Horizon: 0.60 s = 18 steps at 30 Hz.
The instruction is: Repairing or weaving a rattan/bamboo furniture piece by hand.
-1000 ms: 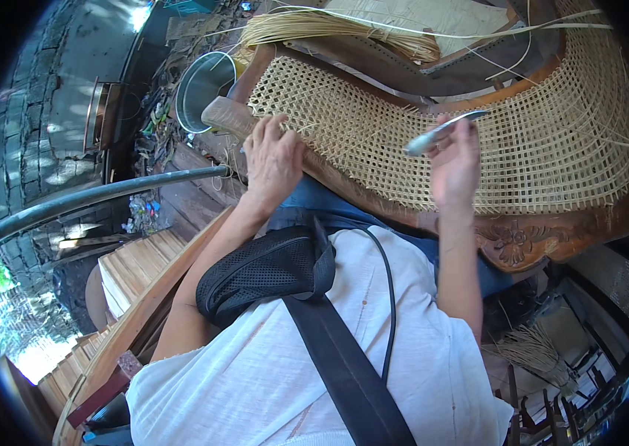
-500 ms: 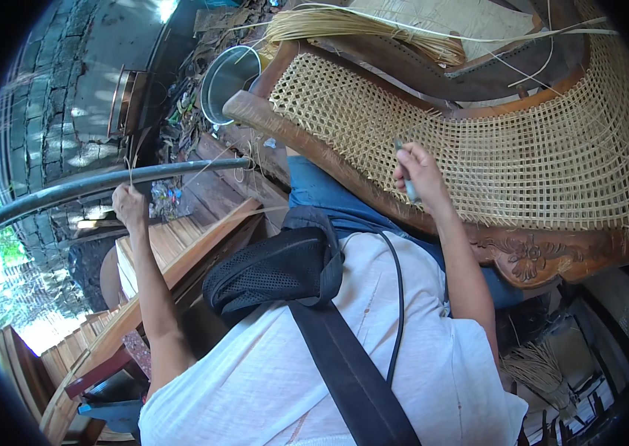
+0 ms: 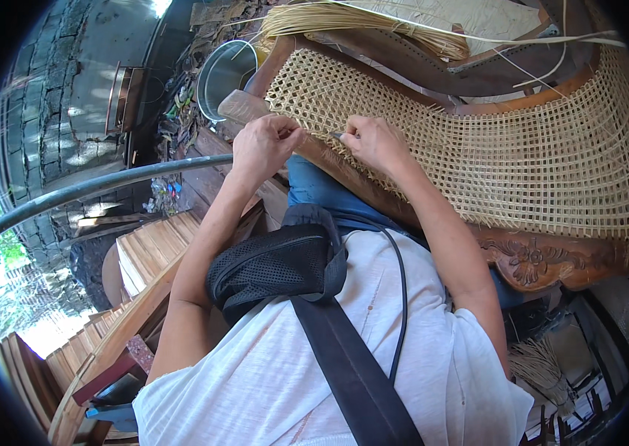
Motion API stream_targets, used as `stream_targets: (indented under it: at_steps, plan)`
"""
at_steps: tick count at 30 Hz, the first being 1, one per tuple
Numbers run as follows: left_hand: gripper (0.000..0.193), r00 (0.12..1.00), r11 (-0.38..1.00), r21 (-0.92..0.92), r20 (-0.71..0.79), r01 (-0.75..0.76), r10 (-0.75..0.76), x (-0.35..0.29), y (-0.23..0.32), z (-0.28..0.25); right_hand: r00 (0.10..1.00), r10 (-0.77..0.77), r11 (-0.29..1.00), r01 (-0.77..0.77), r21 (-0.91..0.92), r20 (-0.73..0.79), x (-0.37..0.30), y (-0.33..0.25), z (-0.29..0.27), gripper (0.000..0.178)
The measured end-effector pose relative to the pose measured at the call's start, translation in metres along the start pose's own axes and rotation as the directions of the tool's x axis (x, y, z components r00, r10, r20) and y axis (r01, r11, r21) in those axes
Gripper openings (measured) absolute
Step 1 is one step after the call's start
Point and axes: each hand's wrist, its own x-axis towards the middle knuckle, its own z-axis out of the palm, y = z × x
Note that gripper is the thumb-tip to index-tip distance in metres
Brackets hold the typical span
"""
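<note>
A wooden chair frame with a woven cane panel (image 3: 522, 163) lies across my lap, its open mesh fixed along a carved brown rail (image 3: 537, 256). My left hand (image 3: 264, 145) is closed in a pinch over the rail's left end, by the panel's corner. The cane strand that showed in this fist earlier is mostly hidden by the fingers. Close by on the right, my right hand (image 3: 377, 145) is wrapped round a slim awl-like tool (image 3: 336, 135). Its dark tip points left toward the left hand, at the panel's edge; the pale handle is covered by my fingers.
A bundle of loose cane (image 3: 359, 28) rests at the far side, with long strands trailing right. A metal bucket (image 3: 225, 78) stands beyond the left corner. A curved grey pipe (image 3: 106, 181) crosses at left, above stacked wooden pieces (image 3: 154, 249). Another cane bundle (image 3: 541, 368) lies lower right.
My left hand has come in from the far left to the panel's left corner. My right hand has moved left and slightly up along the mesh, still gripping the tool.
</note>
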Motion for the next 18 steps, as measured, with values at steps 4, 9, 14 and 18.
stream_targets:
  at_steps: [4,9,14,18]
  plan:
    - [0.022,0.994,0.998,-0.018,-0.090,0.065,-0.066,0.001,-0.012,0.006,0.996,-0.081,0.992,0.083,-0.098,0.031,0.009,-0.010,-0.005,0.024]
    - [0.021,0.994,0.995,-0.024,-0.057,0.092,-0.093,0.000,-0.015,0.007,0.990,-0.132,0.975,0.137,-0.176,0.039,0.023,-0.022,-0.002,0.022]
    - [0.021,0.994,0.995,0.026,-0.038,0.101,-0.100,-0.001,-0.008,0.016,0.987,-0.149,0.974,0.156,-0.165,0.054,0.027,-0.021,0.001,0.020]
    - [0.021,0.992,0.992,0.009,-0.012,0.127,-0.127,0.001,-0.010,0.021,0.983,-0.181,0.971,0.182,-0.155,0.023,0.024,-0.019,-0.001,0.020]
